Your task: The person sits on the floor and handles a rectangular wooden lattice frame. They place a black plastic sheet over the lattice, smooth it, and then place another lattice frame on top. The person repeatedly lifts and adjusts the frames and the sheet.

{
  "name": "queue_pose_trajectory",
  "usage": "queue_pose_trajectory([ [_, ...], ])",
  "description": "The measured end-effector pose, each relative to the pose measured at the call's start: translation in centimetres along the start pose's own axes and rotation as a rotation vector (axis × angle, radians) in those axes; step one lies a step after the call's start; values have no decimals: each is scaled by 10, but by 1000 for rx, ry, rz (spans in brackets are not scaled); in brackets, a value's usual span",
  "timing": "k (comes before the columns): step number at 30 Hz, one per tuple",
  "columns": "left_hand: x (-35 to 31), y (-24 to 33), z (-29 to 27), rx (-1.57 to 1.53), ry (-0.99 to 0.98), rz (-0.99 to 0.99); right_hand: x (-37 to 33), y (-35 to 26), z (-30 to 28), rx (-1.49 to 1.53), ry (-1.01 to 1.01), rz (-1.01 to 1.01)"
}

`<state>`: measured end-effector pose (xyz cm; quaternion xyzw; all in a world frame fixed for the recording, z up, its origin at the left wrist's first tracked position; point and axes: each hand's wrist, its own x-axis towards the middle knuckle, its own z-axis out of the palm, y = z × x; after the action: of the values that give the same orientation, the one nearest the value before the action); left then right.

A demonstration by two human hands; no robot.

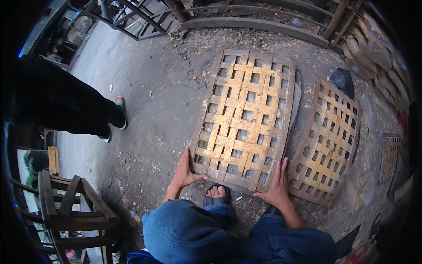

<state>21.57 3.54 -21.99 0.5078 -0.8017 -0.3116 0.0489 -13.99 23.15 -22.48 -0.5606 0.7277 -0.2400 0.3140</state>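
A rectangular panel of woven wooden strips, with a wooden frame and square gaps, lies before me at the centre. Something greyish and thin shows under its right edge. My left hand holds its near left corner, fingers along the left side and thumb on the near edge. My right hand grips the near right corner the same way, fingers pointing up along the right side. The undersides of both corners are hidden. Right of it lies a second, curved woven panel, touched by neither hand.
A person in dark trousers stands at the left. A wooden chair-like frame is at the lower left. A low beam and a metal frame lie at the back. Stacked sacks and a black bag are at the right.
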Motion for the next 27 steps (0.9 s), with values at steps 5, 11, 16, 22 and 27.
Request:
queue_pose_trajectory([
  [5, 12, 4, -8, -102, -34, 27, 4, 3, 10, 47, 83, -28],
  [11, 19, 2, -4, -27, -24, 6, -2, 1, 25, 15, 180, -109],
  [16, 15, 5, 3, -4, 12, -15, -9, 0, 26, -88, 124, -100],
  [22, 19, -3, 6, -40, 14, -28, -2, -9, 20, -139, 94, -85],
  [27, 23, -12, 1, -13, 15, -14, 1, -7, 27, -56, 119, -125],
])
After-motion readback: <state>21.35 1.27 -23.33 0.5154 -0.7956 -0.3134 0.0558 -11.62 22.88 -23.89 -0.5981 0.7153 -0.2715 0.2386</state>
